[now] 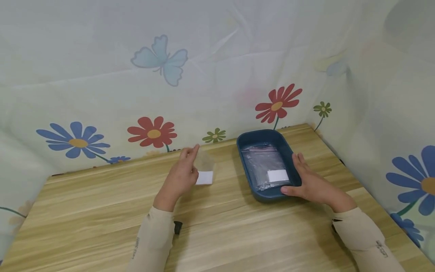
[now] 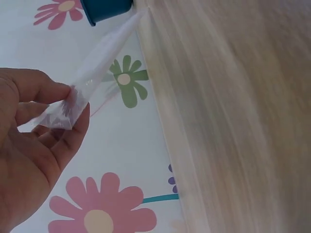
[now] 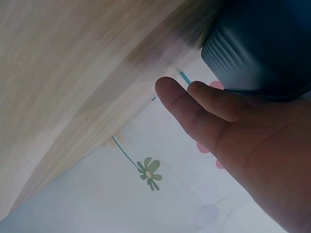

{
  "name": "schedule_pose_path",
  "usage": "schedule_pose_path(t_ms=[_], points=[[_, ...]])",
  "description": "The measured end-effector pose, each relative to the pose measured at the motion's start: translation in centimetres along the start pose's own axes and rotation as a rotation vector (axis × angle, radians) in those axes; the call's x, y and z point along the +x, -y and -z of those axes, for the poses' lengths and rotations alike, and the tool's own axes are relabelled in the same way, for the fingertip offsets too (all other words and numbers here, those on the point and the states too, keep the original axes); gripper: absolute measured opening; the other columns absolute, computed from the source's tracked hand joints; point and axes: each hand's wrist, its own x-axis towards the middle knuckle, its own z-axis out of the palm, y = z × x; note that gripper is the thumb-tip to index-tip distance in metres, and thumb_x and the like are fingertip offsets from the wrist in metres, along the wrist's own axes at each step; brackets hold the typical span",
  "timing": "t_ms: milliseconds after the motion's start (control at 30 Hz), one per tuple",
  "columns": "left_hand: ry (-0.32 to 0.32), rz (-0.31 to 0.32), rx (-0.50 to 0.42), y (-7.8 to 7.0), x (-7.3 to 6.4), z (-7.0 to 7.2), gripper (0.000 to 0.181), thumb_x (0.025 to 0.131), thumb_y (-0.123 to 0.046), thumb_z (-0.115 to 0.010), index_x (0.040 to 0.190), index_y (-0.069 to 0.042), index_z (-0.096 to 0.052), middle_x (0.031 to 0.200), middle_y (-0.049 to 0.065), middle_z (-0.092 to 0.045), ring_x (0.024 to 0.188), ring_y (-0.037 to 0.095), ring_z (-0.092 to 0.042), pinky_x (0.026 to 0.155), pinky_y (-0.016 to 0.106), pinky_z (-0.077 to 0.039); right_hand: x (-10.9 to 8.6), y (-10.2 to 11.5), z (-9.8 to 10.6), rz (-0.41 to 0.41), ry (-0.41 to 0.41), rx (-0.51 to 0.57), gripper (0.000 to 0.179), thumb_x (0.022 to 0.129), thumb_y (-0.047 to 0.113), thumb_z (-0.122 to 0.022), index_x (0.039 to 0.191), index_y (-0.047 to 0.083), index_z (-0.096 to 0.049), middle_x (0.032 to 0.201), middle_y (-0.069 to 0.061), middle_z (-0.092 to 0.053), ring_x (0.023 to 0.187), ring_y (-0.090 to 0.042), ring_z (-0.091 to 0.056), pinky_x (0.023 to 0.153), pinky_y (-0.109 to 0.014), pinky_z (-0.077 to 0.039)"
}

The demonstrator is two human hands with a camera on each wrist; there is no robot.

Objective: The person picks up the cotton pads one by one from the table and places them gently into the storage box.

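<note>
My left hand [image 1: 180, 177] pinches a clear plastic zip bag [image 2: 99, 63] between thumb and fingers; its white label [image 1: 205, 178] shows just right of the hand in the head view. Standing on the table to the right is a dark blue plastic bin [image 1: 249, 181]. Inside it lies a stack of clear zip bags [image 1: 259, 162], with a white label [image 1: 278, 175] on the top one. My right hand [image 1: 310, 184] is at the bin's right side, thumb over the rim and fingers extended along the outside. In the right wrist view two straight fingers [image 3: 192, 116] stick out beside the bin.
The wood-grain table [image 1: 102, 215] meets a flower-printed cloth wall [image 1: 217, 83] at its back edge, and another stretch of cloth rises on the right. A small black object [image 1: 178, 227] shows beside the left sleeve.
</note>
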Motion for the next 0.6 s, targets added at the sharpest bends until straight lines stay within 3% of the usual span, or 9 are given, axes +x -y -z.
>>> schedule_pose_path(t_ms=[233,400,600], points=[[0.044,0.018,-0.104,0.31,-0.03,0.06,0.044,0.096,0.004,-0.051,0.139,-0.005,-0.061,0.132,0.011,-0.060,0.091,0.024,-0.056,0.076,0.038,-0.047,-0.01,0.01,0.04,0.008,0.001,0.002,0.122,0.087,0.056,-0.073,0.159,0.001,0.008,0.163,-0.025,0.017,0.143,-0.059,-0.012,0.109,-0.070,-0.022],[0.023,0.019,-0.090,0.31,-0.05,0.20,0.046,0.095,-0.001,-0.056,0.140,-0.010,-0.061,0.128,0.003,-0.061,0.093,0.021,-0.059,0.076,0.038,-0.049,-0.04,-0.05,0.10,0.007,0.001,0.002,0.122,0.087,0.056,-0.073,0.159,0.001,0.009,0.163,-0.025,0.017,0.143,-0.059,-0.012,0.109,-0.070,-0.022],[-0.024,-0.027,-0.117,0.32,-0.11,0.34,0.048,0.094,0.005,-0.057,0.140,-0.008,-0.059,0.125,0.006,-0.061,0.092,0.021,-0.061,0.077,0.038,-0.051,-0.02,-0.02,0.15,0.006,0.001,0.004,0.122,0.087,0.056,-0.073,0.159,0.001,0.009,0.163,-0.025,0.017,0.143,-0.059,-0.012,0.108,-0.070,-0.022]])
